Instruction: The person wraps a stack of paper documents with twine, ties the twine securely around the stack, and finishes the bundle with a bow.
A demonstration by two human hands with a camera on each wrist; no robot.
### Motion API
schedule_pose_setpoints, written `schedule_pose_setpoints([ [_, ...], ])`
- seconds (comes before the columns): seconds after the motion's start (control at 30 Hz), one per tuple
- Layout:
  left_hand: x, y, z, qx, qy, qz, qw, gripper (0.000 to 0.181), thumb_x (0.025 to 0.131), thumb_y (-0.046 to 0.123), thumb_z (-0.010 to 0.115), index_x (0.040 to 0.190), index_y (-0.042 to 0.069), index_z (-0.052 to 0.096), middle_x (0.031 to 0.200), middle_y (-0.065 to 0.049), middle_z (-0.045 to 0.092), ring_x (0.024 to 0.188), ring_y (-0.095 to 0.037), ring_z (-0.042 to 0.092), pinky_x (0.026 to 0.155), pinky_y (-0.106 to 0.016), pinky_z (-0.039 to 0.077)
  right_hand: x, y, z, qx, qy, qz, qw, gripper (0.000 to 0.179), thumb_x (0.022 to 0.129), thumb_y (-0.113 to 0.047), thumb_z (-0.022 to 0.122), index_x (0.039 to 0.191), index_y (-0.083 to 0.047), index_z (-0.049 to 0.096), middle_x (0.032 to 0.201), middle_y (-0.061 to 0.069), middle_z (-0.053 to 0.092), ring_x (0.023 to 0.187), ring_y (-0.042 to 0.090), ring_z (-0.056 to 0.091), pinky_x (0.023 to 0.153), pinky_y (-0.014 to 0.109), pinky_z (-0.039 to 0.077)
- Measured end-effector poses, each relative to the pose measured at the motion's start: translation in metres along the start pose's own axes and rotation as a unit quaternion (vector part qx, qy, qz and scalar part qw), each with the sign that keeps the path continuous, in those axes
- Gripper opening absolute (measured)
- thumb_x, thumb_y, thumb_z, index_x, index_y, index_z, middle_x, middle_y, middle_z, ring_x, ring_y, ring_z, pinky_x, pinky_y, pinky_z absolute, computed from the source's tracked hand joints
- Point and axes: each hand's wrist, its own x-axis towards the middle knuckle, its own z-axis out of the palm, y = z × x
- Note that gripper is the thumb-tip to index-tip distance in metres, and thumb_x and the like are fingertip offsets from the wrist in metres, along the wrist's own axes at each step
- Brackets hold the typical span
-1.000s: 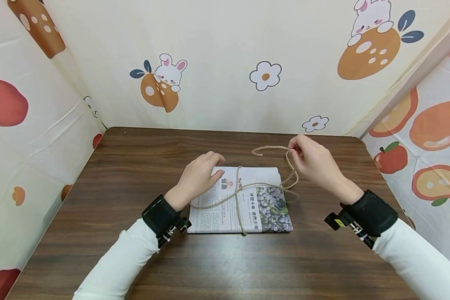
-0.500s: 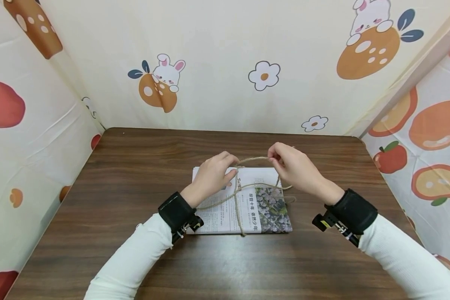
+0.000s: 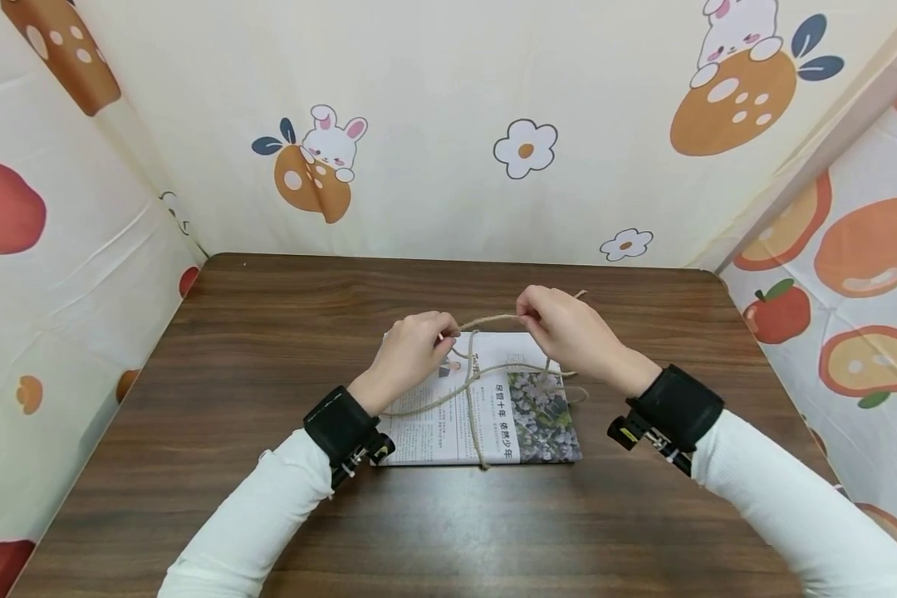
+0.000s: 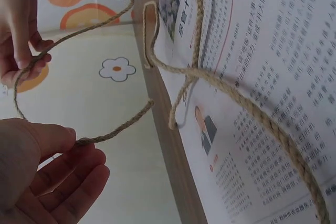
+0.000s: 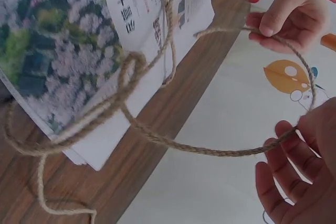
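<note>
Two white sleeves enter from the near edge of the dark wood worktop (image 3: 194,399). Folded newspaper (image 3: 433,432) lies flat at the worktop's middle, crossed by jute twine (image 3: 475,407). Above its far edge, left hand (image 3: 411,353) pinches one stretch of twine, right hand (image 3: 564,328) pinches another; a slack arc hangs between them. Beyond stands a cartoon-printed backdrop (image 3: 526,149).

Dark wooden table (image 3: 269,332) enclosed by cartoon-printed curtains (image 3: 433,108).

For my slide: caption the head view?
Both hands pinch twine above a tied newspaper.
</note>
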Motion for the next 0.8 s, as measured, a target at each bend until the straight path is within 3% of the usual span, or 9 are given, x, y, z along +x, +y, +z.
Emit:
schedule_pose_setpoints([
  [0.5, 0.005, -0.023, -0.005, -0.031, -0.018, -0.056, 0.9978, 0.007, 0.085, 0.009, 0.063, 0.090, 0.008, 0.069, 0.083, -0.003, 0.068, 0.067, -0.012, 0.057, 0.063, -0.025, 0.048, 0.021, 0.002, 0.028, -0.006, -0.047, 0.001, 0.9989, 0.005, 0.093, -0.008, 0.049, 0.095, -0.008, 0.054, 0.085, 0.003, 0.054, 0.069, 0.015, 0.045, 0.063, 0.029, 0.036],
  [0.8, 0.005, -0.032, -0.007, -0.033, -0.029, -0.080, 0.9958, 0.007, 0.085, 0.009, 0.063, 0.090, 0.009, 0.069, 0.084, -0.004, 0.069, 0.069, -0.013, 0.060, 0.064, -0.027, 0.050, 0.020, -0.005, 0.030, -0.017, -0.024, -0.018, 0.9994, 0.012, 0.091, -0.007, 0.052, 0.102, -0.008, 0.056, 0.092, 0.006, 0.057, 0.081, 0.017, 0.055, 0.069, 0.031, 0.045],
])
